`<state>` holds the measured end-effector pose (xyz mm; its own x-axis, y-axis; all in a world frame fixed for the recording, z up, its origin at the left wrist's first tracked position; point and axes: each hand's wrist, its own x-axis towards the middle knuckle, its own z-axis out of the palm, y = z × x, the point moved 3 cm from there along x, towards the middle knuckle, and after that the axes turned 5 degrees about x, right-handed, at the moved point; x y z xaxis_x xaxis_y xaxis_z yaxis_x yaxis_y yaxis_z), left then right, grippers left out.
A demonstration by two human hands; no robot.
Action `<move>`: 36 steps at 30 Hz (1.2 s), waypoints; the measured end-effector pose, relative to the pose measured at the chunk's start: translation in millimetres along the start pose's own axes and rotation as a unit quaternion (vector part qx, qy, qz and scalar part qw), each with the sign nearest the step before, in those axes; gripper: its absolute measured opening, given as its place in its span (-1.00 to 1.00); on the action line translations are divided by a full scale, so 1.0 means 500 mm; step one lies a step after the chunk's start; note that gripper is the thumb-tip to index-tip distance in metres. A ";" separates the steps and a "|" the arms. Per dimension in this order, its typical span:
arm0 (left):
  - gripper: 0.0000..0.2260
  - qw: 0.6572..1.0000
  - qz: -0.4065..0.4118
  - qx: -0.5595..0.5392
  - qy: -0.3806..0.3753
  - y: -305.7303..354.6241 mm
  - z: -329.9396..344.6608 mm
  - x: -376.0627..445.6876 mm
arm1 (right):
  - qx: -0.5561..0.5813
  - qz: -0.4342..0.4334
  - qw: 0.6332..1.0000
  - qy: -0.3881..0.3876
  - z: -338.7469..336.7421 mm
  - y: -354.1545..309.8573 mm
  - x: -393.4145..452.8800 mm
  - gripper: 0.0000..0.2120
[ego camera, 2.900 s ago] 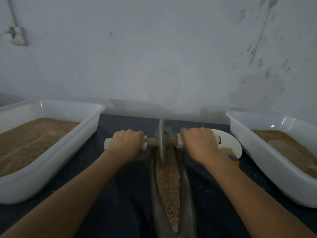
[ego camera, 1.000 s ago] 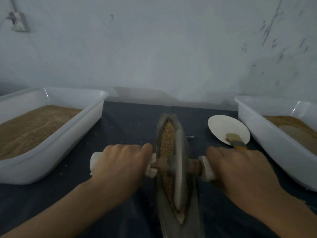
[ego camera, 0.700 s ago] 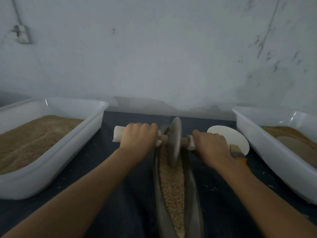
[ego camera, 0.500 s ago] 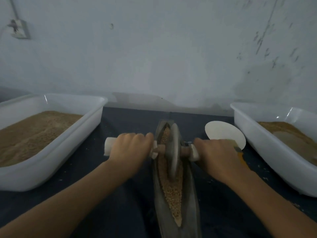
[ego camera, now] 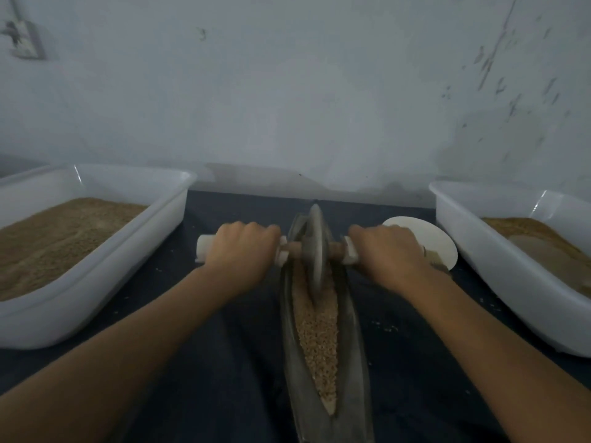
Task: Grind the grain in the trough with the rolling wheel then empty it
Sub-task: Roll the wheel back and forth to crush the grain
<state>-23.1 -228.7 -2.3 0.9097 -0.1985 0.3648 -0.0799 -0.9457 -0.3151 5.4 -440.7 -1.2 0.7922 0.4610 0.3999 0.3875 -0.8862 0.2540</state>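
Observation:
A long grey boat-shaped trough [ego camera: 355, 330] lies lengthwise on the dark table, with tan grain [ego camera: 318, 334] along its groove. The grey rolling wheel [ego camera: 316, 247] stands upright in the trough's far end, on a wooden axle with white handles. My left hand [ego camera: 244, 251] grips the left handle, whose white tip sticks out past my knuckles. My right hand [ego camera: 388, 251] grips the right handle and covers most of it. Both arms are stretched forward.
A white tub [ego camera: 105, 266] of brown grain stands at the left, another white tub [ego camera: 479, 247] with brown material at the right. A white round dish [ego camera: 425, 241] with a small brush lies behind my right hand. The wall rises just past the trough's far end.
Over the last second the wheel rolled back and forth along the trough; since half a second ago it has moved away from me to the far end, both hands still gripping the handles.

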 end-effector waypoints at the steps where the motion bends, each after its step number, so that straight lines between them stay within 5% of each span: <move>1: -0.88 1.000 -0.004 0.009 0.010 -0.003 0.006 0.024 | -0.002 0.010 1.000 0.000 0.012 0.009 0.024 -0.75; 8: -0.77 0.999 0.021 0.020 0.018 0.021 -0.031 -0.021 | 0.074 0.036 0.996 -0.035 -0.004 -0.003 -0.057 -0.71; 12: -0.65 0.997 0.060 -0.040 -0.015 0.019 -0.067 -0.152 | 0.060 -0.066 0.994 0.055 -0.094 -0.040 -0.191 -0.44; 14: -0.66 0.996 0.069 -0.045 -0.014 0.011 -0.073 -0.174 | 0.058 -0.074 0.992 0.080 -0.109 -0.043 -0.218 -0.45; 20: -0.68 0.998 0.037 0.033 0.032 0.018 -0.019 -0.053 | 0.010 0.004 1.000 -0.001 -0.022 -0.019 -0.092 -0.63; 26: -0.80 0.999 0.006 -0.014 0.052 -0.020 0.054 0.077 | -0.042 0.008 0.998 0.042 0.016 0.009 0.062 -0.82; 32: -0.78 0.997 -0.006 -0.070 0.029 -0.005 0.035 -0.017 | -0.053 -0.032 0.998 0.010 -0.046 -0.041 -0.009 -0.79; 36: -0.61 0.995 0.072 -0.044 0.044 0.017 -0.034 -0.140 | -0.002 -0.059 0.998 0.003 -0.082 -0.054 -0.140 -0.65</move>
<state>-94.3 -227.4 -15.6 0.8471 -0.3523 0.3979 -0.2463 -0.9237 -0.2934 -79.9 -447.1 0.0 0.7378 0.5628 0.3726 0.4761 -0.8253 0.3038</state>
